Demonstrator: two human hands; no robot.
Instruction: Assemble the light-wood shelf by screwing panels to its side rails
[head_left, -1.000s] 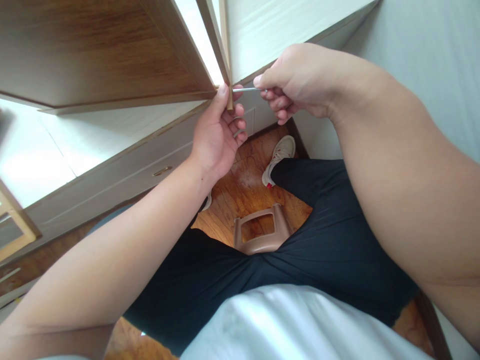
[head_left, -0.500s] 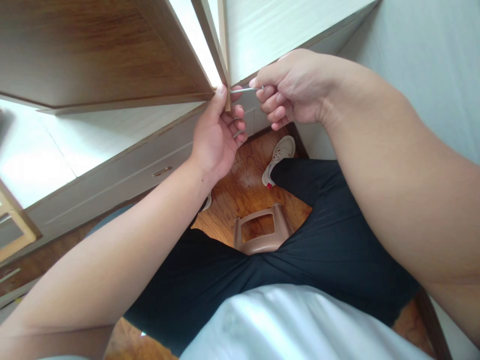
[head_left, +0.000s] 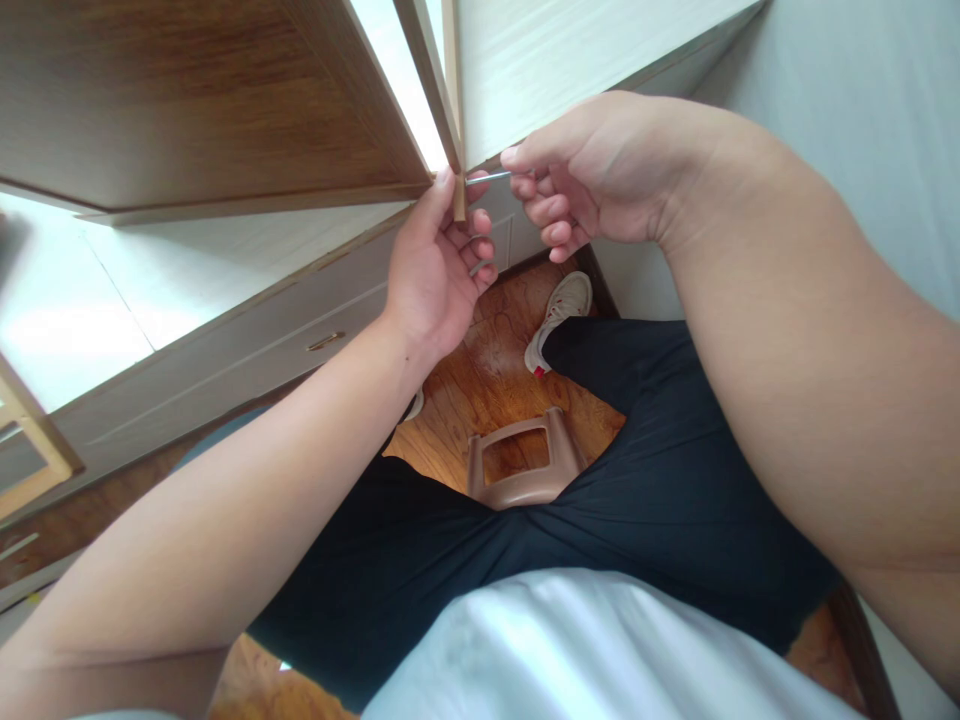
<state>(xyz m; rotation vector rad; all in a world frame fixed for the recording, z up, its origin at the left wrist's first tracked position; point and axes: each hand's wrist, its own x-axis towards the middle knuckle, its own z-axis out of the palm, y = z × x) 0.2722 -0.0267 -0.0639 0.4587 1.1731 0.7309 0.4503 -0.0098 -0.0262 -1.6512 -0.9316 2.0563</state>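
Note:
My left hand (head_left: 439, 260) is closed around the end of a narrow wooden bar (head_left: 460, 200), thumb on the near side and fingers behind. The bar joins the corner of a brown wooden panel with a frame (head_left: 225, 110), tilted above the white surface. From the right, my right hand (head_left: 574, 185) pinches a thin silver metal rod (head_left: 487, 178) between thumb and forefinger. The rod lies roughly level and its left tip meets the side of the bar. Its other end is hidden in my fingers, so its exact kind does not show.
A white ledge (head_left: 540, 75) runs behind my hands, with drawer fronts and a brass handle (head_left: 325, 341) below. Another light wooden frame (head_left: 52, 450) sits at far left. A brown plastic stool (head_left: 525, 490) is between my legs. A pale wall (head_left: 862, 150) stands at right.
My right hand has shifted slightly right and its fingers have rolled a little around the rod. The left hand keeps its hold on the bar.

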